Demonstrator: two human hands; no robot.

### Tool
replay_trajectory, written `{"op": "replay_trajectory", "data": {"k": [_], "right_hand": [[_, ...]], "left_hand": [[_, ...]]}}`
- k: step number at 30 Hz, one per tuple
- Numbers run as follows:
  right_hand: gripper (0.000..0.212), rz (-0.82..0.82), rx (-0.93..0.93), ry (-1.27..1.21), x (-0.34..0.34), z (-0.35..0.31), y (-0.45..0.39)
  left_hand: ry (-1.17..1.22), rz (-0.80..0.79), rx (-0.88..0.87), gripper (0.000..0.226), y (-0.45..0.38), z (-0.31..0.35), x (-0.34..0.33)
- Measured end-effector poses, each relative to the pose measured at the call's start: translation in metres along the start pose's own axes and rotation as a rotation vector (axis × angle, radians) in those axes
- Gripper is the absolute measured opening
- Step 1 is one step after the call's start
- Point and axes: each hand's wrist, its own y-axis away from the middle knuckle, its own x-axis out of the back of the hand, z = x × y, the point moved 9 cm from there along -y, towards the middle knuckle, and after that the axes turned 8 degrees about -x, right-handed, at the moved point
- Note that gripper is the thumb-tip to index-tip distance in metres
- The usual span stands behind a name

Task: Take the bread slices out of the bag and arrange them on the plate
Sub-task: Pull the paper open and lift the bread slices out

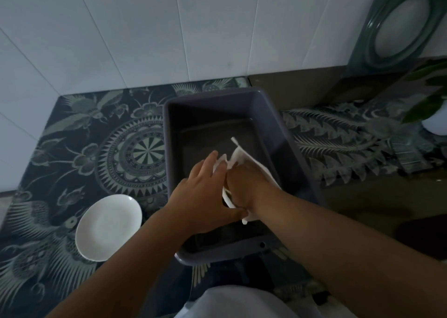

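A white bag (238, 157) lies inside a grey rectangular bin (285, 134) at the centre of the table. My left hand (203, 192) holds the bag's left edge. My right hand (244, 184) reaches into the bag's mouth, its fingers hidden inside. No bread slice shows; the bag and my hands cover its contents. A white round plate (106, 228) sits bare on the patterned tablecloth, to the left of the bin's near corner.
A dark patterned cloth (72, 136) covers the table. White wall panels rise behind. At the far right stand a white pot with green leaves (433, 109) and a dark framed oval object (396, 27) leaning on the wall.
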Motion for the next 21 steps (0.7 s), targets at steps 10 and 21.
{"op": "replay_trajectory", "data": {"k": [10,21], "right_hand": [[0.032,0.201,0.222,-0.478,-0.009,-0.003,-0.005],[0.034,0.008,0.316,-0.003,-0.02,-0.006,-0.007]], "left_hand": [[-0.025,0.109,0.137,0.055,-0.021,-0.008,0.026],[0.211,0.016,0.355,0.016,-0.023,-0.045,0.002]]}}
